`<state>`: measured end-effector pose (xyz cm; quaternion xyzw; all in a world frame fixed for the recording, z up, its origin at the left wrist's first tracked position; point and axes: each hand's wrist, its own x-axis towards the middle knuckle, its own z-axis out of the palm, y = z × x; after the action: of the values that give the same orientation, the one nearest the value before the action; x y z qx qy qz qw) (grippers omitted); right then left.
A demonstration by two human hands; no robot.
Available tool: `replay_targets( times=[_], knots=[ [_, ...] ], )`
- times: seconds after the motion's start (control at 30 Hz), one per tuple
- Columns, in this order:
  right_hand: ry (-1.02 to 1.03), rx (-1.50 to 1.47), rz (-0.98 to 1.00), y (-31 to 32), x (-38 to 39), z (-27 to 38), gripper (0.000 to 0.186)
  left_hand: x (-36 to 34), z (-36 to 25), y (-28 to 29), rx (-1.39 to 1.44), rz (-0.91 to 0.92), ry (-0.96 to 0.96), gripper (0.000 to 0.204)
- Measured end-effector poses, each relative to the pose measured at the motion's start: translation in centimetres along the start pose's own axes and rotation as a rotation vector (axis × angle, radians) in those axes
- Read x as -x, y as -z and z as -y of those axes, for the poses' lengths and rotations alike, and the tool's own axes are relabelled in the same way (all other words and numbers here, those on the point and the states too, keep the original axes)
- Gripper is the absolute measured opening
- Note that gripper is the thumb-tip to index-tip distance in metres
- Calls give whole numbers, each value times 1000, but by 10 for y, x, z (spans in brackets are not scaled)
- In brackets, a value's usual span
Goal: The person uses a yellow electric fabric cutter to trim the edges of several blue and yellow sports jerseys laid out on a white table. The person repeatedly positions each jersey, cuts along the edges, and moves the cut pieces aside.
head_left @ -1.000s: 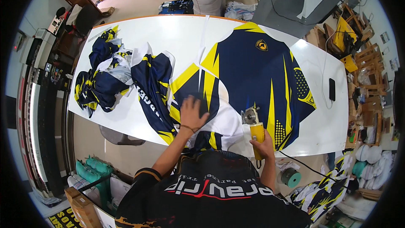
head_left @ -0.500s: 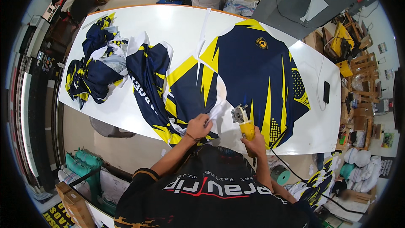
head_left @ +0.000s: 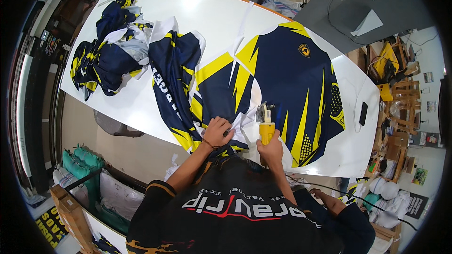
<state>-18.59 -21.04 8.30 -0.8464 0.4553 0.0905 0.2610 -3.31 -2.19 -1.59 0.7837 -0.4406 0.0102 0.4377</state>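
Note:
My right hand [head_left: 270, 150] grips a yellow handheld electric fabric cutter [head_left: 267, 130], its metal head pointing away from me. That head rests at the near left edge of a large navy and yellow jersey panel [head_left: 294, 75], which lies flat with a small badge on it. On the left, my left hand [head_left: 219, 132] has curled fingers on a smaller navy and yellow fabric piece [head_left: 219, 91], gripping it near its crumpled white margin [head_left: 242, 124]. A small dark spot shows at its fingers; I cannot make out what it is.
A lettered navy fabric piece [head_left: 174, 66] and a heap of printed fabric [head_left: 113, 49] lie at the left of the white table [head_left: 188, 2]. A phone [head_left: 363, 114] lies at the right. The cutter's black cord [head_left: 362, 201] trails right, past another person's arm [head_left: 329, 202].
The view has shifted. My right hand has moved the cutter forward and turned it straighter away from me. My left hand has drawn back slightly from the white margin, fingers more curled.

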Motion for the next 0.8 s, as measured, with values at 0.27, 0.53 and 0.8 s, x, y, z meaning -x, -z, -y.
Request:
replay_targets(
  times=[0.27,0.53,0.8],
  knots=[
    [-46,-24,13,-1,-13,13,71,0,0,3,37,22,25,18],
    [-39,-6,-20,-4,-19,8,69,0,1,2,52,10,17,18],
    [-27,36,12,13,-28,19,69,1,3,2,45,26,23,17]
  ],
)
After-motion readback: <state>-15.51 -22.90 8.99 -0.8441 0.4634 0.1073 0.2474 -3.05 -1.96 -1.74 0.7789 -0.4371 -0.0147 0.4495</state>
